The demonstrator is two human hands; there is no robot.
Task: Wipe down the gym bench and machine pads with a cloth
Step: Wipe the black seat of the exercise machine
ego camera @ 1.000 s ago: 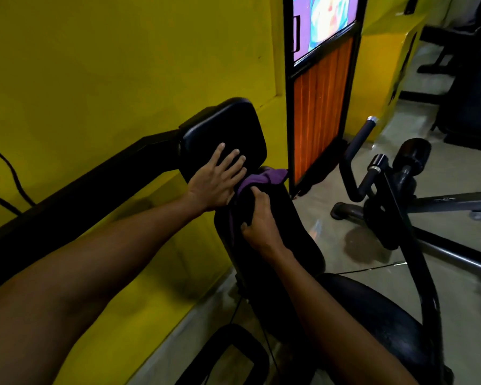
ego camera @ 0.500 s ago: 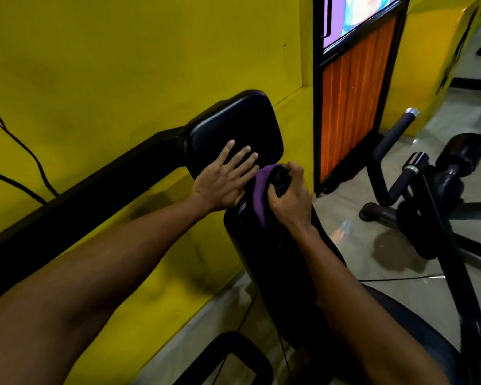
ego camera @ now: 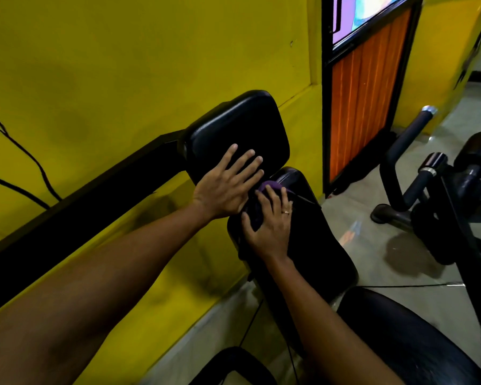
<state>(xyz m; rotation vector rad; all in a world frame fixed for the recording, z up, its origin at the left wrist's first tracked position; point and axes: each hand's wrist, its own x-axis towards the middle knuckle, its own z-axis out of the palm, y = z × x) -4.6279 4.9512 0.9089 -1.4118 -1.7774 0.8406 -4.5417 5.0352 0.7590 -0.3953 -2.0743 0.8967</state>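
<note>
The left hand (ego camera: 225,188) lies flat and spread on the upper pad (ego camera: 235,129), steadying it. The right hand (ego camera: 270,224) presses the purple cloth (ego camera: 270,186) on the top of the long pad (ego camera: 311,232). This seems the wiping step; next the cloth probably needs to go down this pad.

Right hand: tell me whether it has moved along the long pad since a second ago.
Yes. The right hand and purple cloth climbed toward the long pad's top end, nearer the square pad.
</note>
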